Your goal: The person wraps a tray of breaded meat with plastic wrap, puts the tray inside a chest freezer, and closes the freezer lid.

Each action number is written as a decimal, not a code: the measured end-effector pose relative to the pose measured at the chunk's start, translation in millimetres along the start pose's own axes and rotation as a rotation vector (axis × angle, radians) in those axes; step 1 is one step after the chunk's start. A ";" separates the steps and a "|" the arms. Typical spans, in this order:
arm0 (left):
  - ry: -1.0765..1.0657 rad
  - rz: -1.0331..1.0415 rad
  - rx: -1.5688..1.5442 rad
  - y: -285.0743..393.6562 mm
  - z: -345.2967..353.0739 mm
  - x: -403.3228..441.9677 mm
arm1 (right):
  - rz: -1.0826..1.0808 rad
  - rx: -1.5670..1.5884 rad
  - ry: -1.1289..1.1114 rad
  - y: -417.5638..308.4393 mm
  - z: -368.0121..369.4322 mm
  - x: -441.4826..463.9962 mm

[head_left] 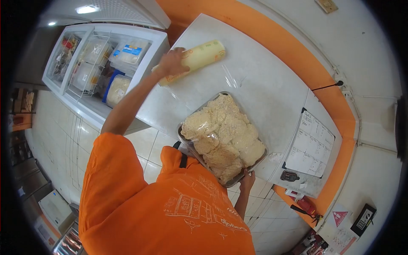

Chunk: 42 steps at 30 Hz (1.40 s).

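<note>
A large roll of cling film [204, 57] lies on the white counter [267, 80], and my left hand [172, 63] is closed over its near end. My right hand [246, 182] grips the lower right corner of a metal tray [182, 138]. Breaded pieces of food [227, 127], pale and crumbed, are heaped across that tray. Clear film [204, 127] glints over the pieces. Shiny streaks of film also show on the counter between roll and tray. The tray hangs partly over the counter's front edge, close to my orange shirt.
An open chest freezer [97, 63] with packed bags and tubs stands on the left. A whiteboard [310, 142] and a small dark device [290, 175] lie on the counter's right part. A fire extinguisher [304, 204] is beyond the counter's right end.
</note>
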State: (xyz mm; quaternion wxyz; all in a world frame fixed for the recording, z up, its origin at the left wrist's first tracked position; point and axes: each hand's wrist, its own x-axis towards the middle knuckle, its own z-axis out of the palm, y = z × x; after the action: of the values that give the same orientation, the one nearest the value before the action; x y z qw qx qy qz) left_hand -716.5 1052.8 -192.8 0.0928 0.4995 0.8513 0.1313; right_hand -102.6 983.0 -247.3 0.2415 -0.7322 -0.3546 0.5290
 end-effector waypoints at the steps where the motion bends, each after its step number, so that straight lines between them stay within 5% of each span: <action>1: -0.002 0.002 -0.002 14.3 4.5 -8.8 | 0.001 0.000 0.004 -0.6 0.3 -3.0; 4: 0.215 0.033 0.196 33.8 6.3 -17.7 | -0.043 -0.421 0.037 -10.0 15.1 -15.3; 7: -0.011 -0.096 0.033 25.2 -9.1 -5.4 | -0.096 -0.483 0.228 -0.1 27.7 -25.0; 15: -0.390 -0.107 -0.381 -49.1 -8.6 53.9 | 0.063 0.011 0.231 2.7 61.4 -55.7; 21: -0.091 -0.009 0.045 -4.7 -13.6 30.8 | 0.156 0.276 0.011 0.1 79.2 -83.1; 29: -0.221 0.073 -0.319 -41.7 -23.7 24.4 | 0.196 0.404 -0.057 4.6 87.5 -93.1; 33: -0.315 0.105 -0.638 -5.2 -89.0 -27.5 | 0.166 0.376 -0.069 15.9 83.2 -91.3; 38: -0.309 0.266 -0.573 43.6 -112.9 -88.5 | 0.187 0.470 -0.010 15.6 87.9 -90.1; 42: -0.519 0.124 -0.628 97.3 -116.3 -133.5 | 0.180 0.416 0.009 19.5 86.0 -86.5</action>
State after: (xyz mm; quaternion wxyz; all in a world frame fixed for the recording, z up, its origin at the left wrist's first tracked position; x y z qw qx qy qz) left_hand -605.2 966.3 -48.2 0.4442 0.5140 0.6864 0.2595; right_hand -195.2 901.8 -237.2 0.3407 -0.6976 -0.1703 0.6068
